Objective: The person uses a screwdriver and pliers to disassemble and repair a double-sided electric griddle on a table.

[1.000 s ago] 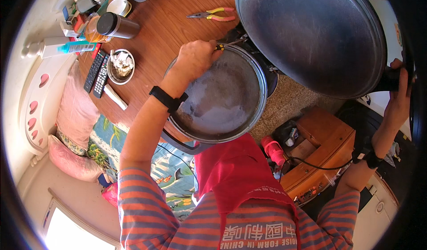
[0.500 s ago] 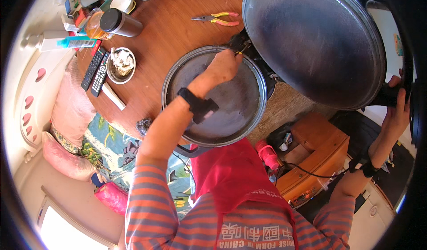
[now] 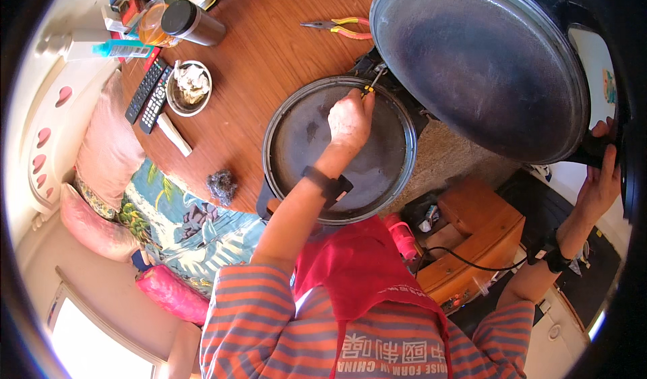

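Wooden table (image 3: pixel 269 48) bears pliers (image 3: pixel 340 27) and a round pan (image 3: pixel 303 136); left hand (image 3: pixel 350 117) grips a screwdriver (image 3: pixel 372 82), right hand (image 3: pixel 600 177) clasps the raised lid (image 3: pixel 478 62).

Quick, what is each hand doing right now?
Left hand: closed on a small yellow-handled screwdriver at the hinge above the round lower pan.
Right hand: gripping the raised lid's edge.

I see round dark pan (image 3: pixel 317 170) under my left grip; big grey lid (image 3: pixel 472 62) tilted open, held at right edge.
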The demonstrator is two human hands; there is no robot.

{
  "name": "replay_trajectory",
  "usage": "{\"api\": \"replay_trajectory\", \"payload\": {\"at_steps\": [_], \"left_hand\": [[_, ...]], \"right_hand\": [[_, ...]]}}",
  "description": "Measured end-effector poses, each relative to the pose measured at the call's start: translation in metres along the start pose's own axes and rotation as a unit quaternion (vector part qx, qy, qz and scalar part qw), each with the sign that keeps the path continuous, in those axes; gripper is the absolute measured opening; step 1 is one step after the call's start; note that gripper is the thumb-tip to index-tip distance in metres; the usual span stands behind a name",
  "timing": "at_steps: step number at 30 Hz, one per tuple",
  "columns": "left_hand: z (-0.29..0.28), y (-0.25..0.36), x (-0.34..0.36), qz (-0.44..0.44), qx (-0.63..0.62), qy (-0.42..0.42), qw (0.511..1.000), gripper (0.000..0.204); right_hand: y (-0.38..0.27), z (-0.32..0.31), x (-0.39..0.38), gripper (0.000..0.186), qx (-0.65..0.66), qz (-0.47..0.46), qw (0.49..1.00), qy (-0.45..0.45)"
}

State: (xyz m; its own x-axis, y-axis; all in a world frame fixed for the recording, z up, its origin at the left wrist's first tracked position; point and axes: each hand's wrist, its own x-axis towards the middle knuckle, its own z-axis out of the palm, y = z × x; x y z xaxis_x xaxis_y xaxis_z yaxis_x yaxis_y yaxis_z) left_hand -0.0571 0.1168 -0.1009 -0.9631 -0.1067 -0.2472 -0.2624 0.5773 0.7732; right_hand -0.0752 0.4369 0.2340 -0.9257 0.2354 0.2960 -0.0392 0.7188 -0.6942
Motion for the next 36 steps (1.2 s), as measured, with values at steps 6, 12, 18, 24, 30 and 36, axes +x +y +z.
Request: {"api": "replay_trajectory", "payload": {"at_steps": [6, 12, 18, 24, 30, 36], "left_hand": [[0.009, -0.004, -0.004, 0.014, 0.006, 0.033, 0.999, 0.032], [0.004, -0.004, -0.006, 0.010, -0.001, 0.014, 1.000, 0.030], [0.008, -0.005, -0.004, 0.026, 0.002, 0.018, 0.999, 0.029], [0.007, -0.008, -0.004, 0.044, -0.001, 0.023, 0.999, 0.029], [0.003, -0.007, -0.005, 0.048, -0.023, 0.016, 0.998, 0.029], [-0.010, -0.014, 0.007, 0.065, -0.187, -0.029, 0.980, 0.031]], "right_hand": [[0.031, -0.026, 0.018, 0.043, 0.002, 0.016, 1.000, -0.002], [0.003, 0.022, 0.023, 0.046, -0.022, -0.030, 0.999, -0.012], [0.017, 0.005, 0.047, 0.048, -0.094, -0.029, 0.993, -0.072], [0.011, 0.016, 0.040, 0.045, -0.069, -0.030, 0.997, -0.026], [0.011, 0.010, 0.041, 0.046, -0.044, 0.017, 0.999, -0.007], [0.011, 0.015, 0.041, 0.042, -0.034, 0.014, 0.999, 0.028]]}}
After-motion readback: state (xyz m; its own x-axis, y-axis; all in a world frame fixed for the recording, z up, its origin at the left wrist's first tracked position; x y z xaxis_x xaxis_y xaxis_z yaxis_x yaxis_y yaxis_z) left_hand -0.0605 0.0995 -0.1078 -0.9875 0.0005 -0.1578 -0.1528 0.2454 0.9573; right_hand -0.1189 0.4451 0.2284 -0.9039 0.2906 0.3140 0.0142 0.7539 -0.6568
